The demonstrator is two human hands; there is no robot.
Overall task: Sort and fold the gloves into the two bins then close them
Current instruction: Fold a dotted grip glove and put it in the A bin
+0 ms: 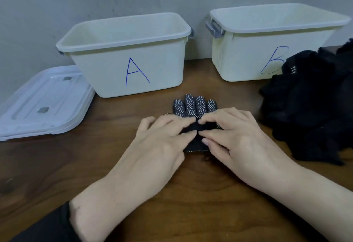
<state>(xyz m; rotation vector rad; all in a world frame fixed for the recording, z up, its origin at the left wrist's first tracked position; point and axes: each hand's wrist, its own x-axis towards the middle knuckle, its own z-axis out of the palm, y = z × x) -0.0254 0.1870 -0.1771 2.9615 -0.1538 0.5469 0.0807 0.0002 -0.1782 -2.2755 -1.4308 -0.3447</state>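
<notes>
A black glove with white dots lies flat on the wooden table, its fingers pointing toward the bins. My left hand and my right hand press on its palm and cuff, fingertips meeting at the middle and pinching the fabric. Bin A, cream plastic with a blue letter, stands open behind the glove to the left. Open too, bin B sits at the back right. A heap of black gloves lies at the right, partly covering bin B's front.
Clear plastic lids lie stacked on the table at the left, beside bin A. A grey wall stands right behind the bins. Bare wooden table stretches in front of my hands.
</notes>
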